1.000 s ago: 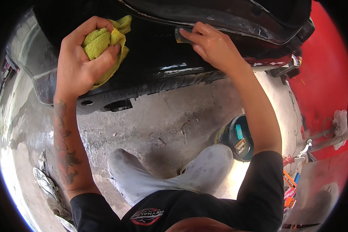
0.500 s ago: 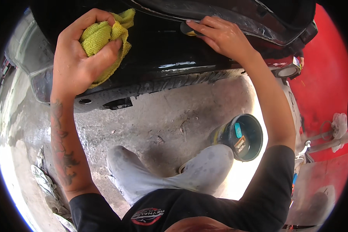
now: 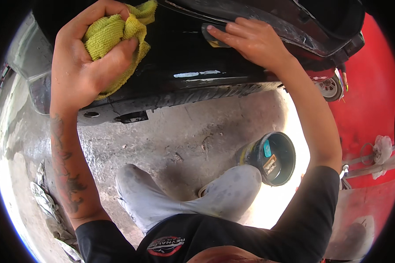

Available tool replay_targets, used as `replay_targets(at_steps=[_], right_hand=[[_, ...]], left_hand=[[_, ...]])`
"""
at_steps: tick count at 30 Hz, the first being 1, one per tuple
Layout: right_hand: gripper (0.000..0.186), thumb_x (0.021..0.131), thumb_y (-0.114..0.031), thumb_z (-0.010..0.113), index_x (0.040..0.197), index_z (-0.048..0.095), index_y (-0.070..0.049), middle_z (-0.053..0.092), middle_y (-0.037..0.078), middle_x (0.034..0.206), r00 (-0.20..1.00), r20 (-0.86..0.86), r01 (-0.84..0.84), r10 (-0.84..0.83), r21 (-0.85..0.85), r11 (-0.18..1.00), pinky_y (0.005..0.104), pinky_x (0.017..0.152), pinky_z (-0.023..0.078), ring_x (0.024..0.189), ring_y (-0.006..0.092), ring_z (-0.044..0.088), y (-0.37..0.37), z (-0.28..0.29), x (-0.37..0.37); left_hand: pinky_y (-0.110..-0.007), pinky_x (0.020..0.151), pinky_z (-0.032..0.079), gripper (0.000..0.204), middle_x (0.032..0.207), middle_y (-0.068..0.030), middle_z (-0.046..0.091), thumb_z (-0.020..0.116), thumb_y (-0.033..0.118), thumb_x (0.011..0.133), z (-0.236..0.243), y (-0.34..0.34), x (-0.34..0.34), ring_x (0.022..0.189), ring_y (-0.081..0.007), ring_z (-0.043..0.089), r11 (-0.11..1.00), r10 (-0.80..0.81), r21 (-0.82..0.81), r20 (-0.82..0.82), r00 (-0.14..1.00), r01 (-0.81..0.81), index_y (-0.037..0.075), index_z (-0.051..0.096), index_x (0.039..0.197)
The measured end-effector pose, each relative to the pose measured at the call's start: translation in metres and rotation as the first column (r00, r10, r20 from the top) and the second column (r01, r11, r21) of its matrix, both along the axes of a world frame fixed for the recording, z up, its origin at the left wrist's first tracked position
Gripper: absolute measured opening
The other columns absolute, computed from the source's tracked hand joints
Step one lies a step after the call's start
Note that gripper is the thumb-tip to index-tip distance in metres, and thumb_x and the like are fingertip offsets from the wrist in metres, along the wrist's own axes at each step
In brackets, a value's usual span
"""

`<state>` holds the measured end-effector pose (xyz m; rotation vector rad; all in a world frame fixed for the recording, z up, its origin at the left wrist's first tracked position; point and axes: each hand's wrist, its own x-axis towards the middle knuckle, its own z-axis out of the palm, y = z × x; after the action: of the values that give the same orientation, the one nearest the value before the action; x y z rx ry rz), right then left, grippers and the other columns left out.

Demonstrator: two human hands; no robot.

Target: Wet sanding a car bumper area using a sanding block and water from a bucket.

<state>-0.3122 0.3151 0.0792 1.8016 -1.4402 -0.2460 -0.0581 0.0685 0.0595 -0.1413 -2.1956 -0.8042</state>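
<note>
My left hand (image 3: 81, 57) is closed around a bunched yellow-green microfiber cloth (image 3: 105, 37), held at the left part of a glossy black car body panel (image 3: 171, 57). The cloth's loose end hangs past my thumb. Farther right, my right hand (image 3: 254, 41) presses a small dark grey sanding pad with a yellow edge (image 3: 213, 36) against the same panel, just below a curved seam. My index finger lies stretched over the pad, and the other fingers are bent behind it. Pale streaks (image 3: 197, 74) show low on the panel, under the pad.
A dark bucket (image 3: 289, 151) with water, a teal block (image 3: 267, 148) and a tan piece (image 3: 270, 164) inside stands beside my right knee. Crumpled material (image 3: 46, 199) lies on the concrete floor at the left. A red surface (image 3: 373, 83) rises at the right.
My right hand has shifted slightly down and right along the panel, and more of the pad shows under my index finger. The left hand still grips the cloth. The view has shifted a little.
</note>
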Motion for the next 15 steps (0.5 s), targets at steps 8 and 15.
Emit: replay_targets(at_steps=[8, 15], right_hand=[[0.063, 0.078, -0.013, 0.073, 0.137, 0.059, -0.028, 0.057, -0.003, 0.088, 0.998, -0.020, 0.053, -0.052, 0.017, 0.998, 0.0321, 0.066, 0.056, 0.080, 0.0177, 0.062, 0.000, 0.001, -0.009], [0.057, 0.081, -0.012, 0.068, 0.136, 0.060, -0.023, 0.059, 0.001, 0.084, 0.994, 0.096, 0.046, -0.049, 0.031, 0.998, 0.0365, 0.066, 0.056, 0.078, 0.0218, 0.063, -0.012, -0.004, 0.000]], left_hand=[[-0.029, 0.078, 0.047, 0.042, 0.096, -0.0044, 0.063, 0.067, 0.034, 0.072, -0.003, -0.006, -0.003, 0.085, -0.0159, 0.062, 0.998, 0.011, -0.057, -0.061, 0.998, -0.015, 0.006, 0.065, 0.104], [-0.028, 0.077, 0.047, 0.041, 0.095, -0.0046, 0.062, 0.067, 0.032, 0.074, -0.006, -0.009, 0.001, 0.085, -0.0146, 0.061, 0.999, 0.030, -0.017, -0.026, 0.999, -0.031, 0.005, 0.064, 0.105]])
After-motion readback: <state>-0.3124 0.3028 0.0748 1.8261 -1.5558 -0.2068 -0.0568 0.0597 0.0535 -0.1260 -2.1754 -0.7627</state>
